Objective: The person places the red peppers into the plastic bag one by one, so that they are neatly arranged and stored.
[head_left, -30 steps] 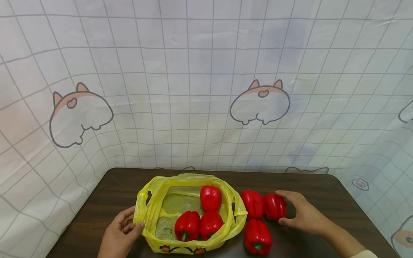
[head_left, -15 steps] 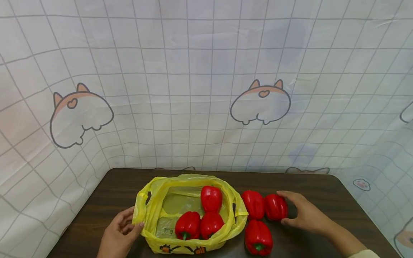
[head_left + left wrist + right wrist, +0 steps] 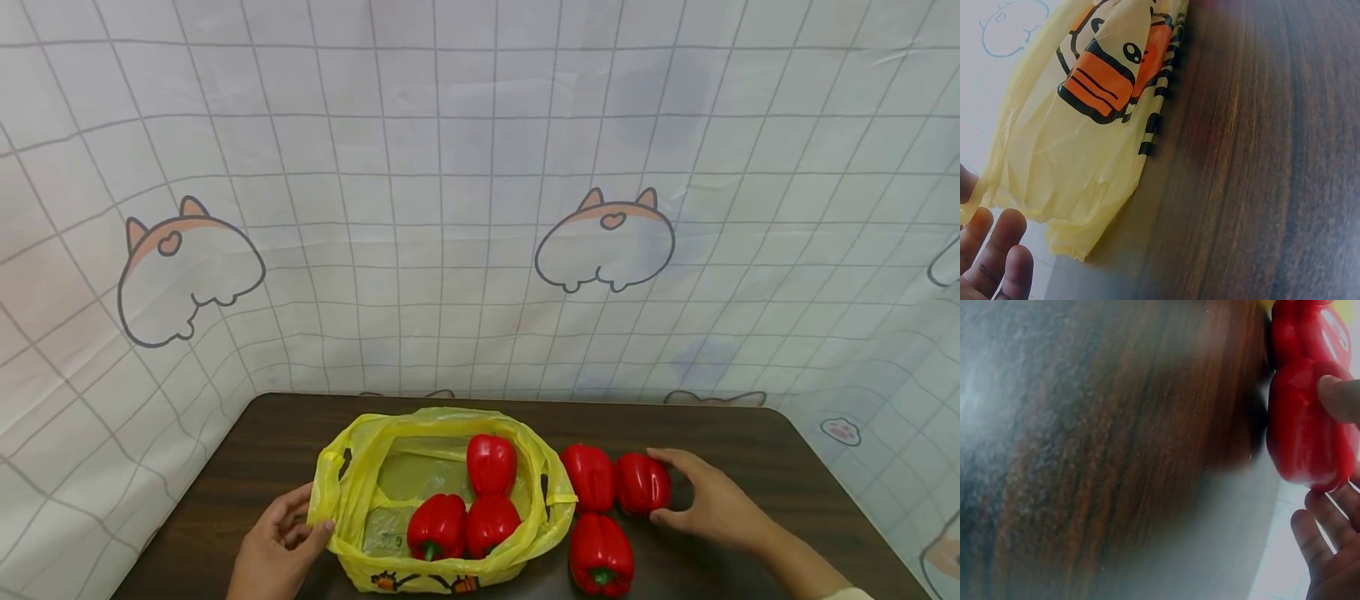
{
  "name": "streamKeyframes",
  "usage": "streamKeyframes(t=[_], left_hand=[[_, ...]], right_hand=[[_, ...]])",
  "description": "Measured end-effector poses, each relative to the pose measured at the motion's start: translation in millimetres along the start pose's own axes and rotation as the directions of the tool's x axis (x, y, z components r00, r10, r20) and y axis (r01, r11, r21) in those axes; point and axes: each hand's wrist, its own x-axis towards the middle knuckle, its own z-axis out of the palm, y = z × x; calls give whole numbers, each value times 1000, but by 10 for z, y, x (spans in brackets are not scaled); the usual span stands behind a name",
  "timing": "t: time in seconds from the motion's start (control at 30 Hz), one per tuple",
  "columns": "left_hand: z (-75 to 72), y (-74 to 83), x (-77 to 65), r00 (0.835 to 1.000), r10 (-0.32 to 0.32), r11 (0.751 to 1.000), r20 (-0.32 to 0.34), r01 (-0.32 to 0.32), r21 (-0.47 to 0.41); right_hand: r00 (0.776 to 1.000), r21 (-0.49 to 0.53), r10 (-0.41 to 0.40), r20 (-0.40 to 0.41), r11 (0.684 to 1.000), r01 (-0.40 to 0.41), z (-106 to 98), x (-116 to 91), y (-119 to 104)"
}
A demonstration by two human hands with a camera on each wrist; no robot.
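A yellow plastic bag (image 3: 352, 558) stands with its mouth spread wide on the table. Three red bell peppers (image 3: 437, 527) lie inside it. My left hand (image 3: 277, 542) pinches the bag's left rim between thumb and fingers; the left wrist view shows the bag's side (image 3: 1079, 162) with its cartoon print. To the right of the bag, my right hand (image 3: 708, 504) holds a red bell pepper (image 3: 642, 483) from its right side. In the right wrist view the thumb lies on this pepper (image 3: 1304, 437), with the other fingers at its far end.
Two more bell peppers lie between the bag and the held one: a rear pepper (image 3: 588, 477) touching the bag's side, and a front pepper (image 3: 602, 554) with its green stem facing me. The dark wooden table (image 3: 277, 433) ends at a white gridded cloth (image 3: 450, 333) behind.
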Motion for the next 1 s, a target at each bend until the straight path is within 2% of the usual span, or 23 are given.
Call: streamKeyframes(t=[0.13, 0.47, 0.6, 1.0], left_hand=[[3, -6, 0, 1000, -5, 1000, 3, 5, -16], [11, -17, -4, 1000, 5, 1000, -3, -5, -12], [13, -20, -2, 1000, 7, 1000, -6, -7, -6], [28, -18, 5, 1000, 17, 1000, 2, -17, -8]], right_hand=[[1000, 18, 20, -24, 1000, -19, -33, -25, -49], [995, 85, 2, -95, 996, 6, -146, -9, -165], [994, 114, -10, -110, 993, 23, -208, 36, -249], [992, 97, -48, -117, 993, 59, -274, 235, -531]])
